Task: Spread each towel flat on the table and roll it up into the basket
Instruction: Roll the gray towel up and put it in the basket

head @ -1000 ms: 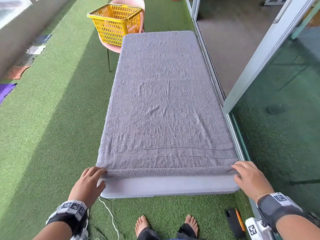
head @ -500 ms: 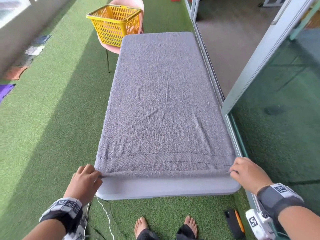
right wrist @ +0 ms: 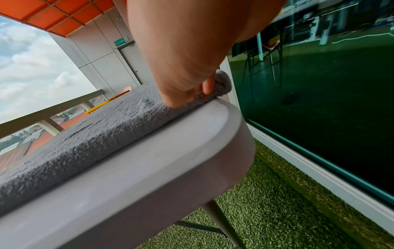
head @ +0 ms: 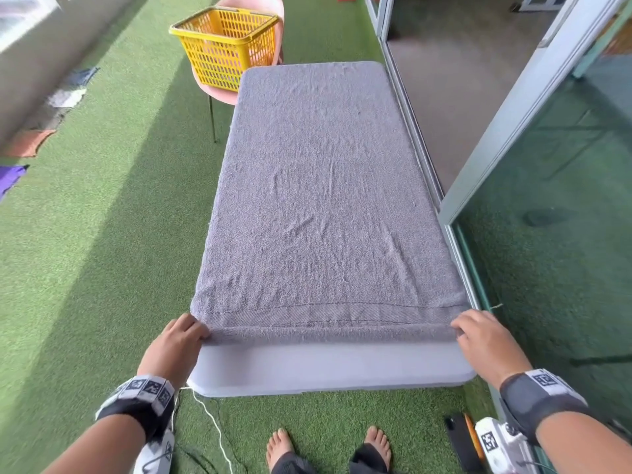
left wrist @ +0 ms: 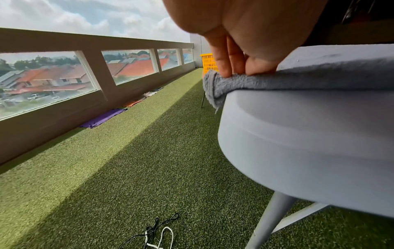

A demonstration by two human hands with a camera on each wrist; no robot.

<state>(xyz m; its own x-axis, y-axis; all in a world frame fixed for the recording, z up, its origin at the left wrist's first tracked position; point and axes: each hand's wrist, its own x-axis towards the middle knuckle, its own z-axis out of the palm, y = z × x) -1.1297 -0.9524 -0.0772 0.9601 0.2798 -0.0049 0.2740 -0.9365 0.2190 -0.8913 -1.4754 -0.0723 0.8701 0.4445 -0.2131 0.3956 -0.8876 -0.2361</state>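
A balcony floored in green artificial turf [head: 102, 268] runs alongside a low parapet wall with glass panels [left wrist: 49, 80]. Against that wall at the far left lie several cloths on the ground; I count a purple one [left wrist: 104, 118], an orange one [left wrist: 133, 103] and paler ones beyond, too small to count surely. Next comes one yellow plastic slatted basket [head: 224, 46], sitting on one pink chair [head: 270, 15]. In the middle stands one long grey plastic folding table [head: 328, 367], and on it one grey terry towel [head: 321, 200] lies spread flat, covering nearly the whole top, with a bare strip of table showing at the near end. The left hand [head: 174, 347] pinches the towel's near left corner, fingers curled onto the folded-over edge at the table's side. The right hand [head: 485, 340] clasps the near right corner likewise, fingertips tucked round the small roll of cloth. The towel's near hem runs straight between the two grips. Two bare feet [head: 280, 446] stand below. At the right, one glass sliding door [head: 547, 234] borders the table.
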